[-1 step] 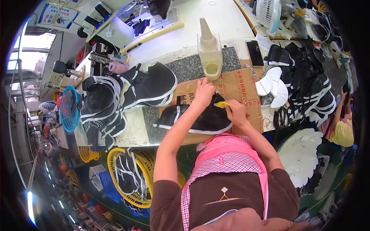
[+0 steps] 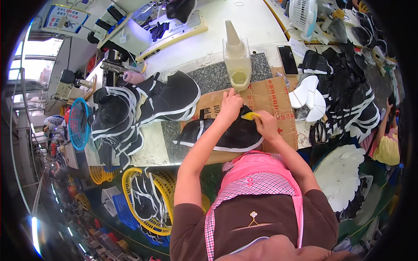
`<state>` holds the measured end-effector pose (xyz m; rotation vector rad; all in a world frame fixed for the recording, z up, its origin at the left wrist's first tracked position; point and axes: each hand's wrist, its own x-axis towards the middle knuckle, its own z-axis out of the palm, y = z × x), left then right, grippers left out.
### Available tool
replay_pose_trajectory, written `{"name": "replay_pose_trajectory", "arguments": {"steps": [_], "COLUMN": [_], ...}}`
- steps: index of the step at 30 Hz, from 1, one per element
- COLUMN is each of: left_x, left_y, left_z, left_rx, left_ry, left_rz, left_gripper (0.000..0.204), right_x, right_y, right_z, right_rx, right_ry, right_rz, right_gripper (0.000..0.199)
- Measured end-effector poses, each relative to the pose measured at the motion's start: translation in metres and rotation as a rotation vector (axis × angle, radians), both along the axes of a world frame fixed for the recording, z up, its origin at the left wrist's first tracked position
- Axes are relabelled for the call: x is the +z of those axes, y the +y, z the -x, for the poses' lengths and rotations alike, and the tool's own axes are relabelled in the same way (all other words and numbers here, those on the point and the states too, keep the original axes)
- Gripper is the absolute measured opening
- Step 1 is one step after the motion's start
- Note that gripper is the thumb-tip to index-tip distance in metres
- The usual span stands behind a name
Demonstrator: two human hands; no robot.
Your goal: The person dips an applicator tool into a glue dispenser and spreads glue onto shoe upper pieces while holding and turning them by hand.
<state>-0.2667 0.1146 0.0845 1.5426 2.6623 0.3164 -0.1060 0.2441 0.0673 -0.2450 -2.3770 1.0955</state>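
Note:
A black fabric shoe upper (image 2: 239, 135) with white edging lies on a flattened piece of brown cardboard (image 2: 281, 106) in front of me. At its far edge my left hand (image 2: 232, 103) is closed, with the fingertips pressed together on the black material. My right hand (image 2: 267, 125) pinches a small flat yellow scraper (image 2: 250, 115), whose tip rests on the upper just right of my left hand. Just beyond my left fingers stands a translucent glue bottle (image 2: 237, 52) with a tall cone-shaped nozzle and a round opening low on its near side.
Stacked black uppers (image 2: 170, 95) lie to the left, and more black pieces (image 2: 344, 87) are heaped at right. White insert pieces (image 2: 310, 98), a phone (image 2: 287, 60) and scissors (image 2: 318, 132) lie right of the cardboard. A yellow basket (image 2: 126, 191) stands below the table's left edge.
My right hand and the yellow scraper have shifted very slightly left and up over the upper. My left hand stays in place.

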Motion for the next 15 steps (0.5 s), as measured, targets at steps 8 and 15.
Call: {"name": "replay_pose_trajectory", "arguments": {"steps": [8, 15], "left_x": [-0.005, -0.007], "left_y": [-0.008, -0.013], "left_z": [0.017, 0.022], "left_rx": [0.155, 0.184], "left_ry": [-0.172, -0.259], "left_rz": [0.047, 0.040], "left_gripper": [0.010, 0.014], "right_x": [-0.003, 0.013], "right_y": [0.006, 0.029], "right_z": [0.026, -0.014], "right_rx": [-0.038, 0.157], "right_ry": [-0.036, -0.116], "right_rz": [-0.055, -0.199], "right_gripper": [0.015, 0.023]}}
